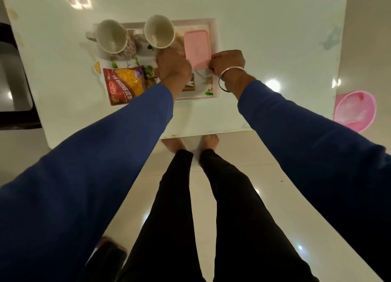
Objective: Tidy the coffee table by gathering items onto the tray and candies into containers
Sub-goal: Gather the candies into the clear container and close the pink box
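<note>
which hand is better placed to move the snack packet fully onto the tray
Left. The left hand sits right beside the snack packet, which overhangs the tray's left edge. The right hand is at the pink box, farther away.

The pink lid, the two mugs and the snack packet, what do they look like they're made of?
Pink lid: likely plastic, matte, with rounded moulded corners.
Two mugs: probably glazed ceramic, thick rims and glossy pale insides.
Snack packet: thin printed plastic or foil film, shiny and crinkled.
</note>
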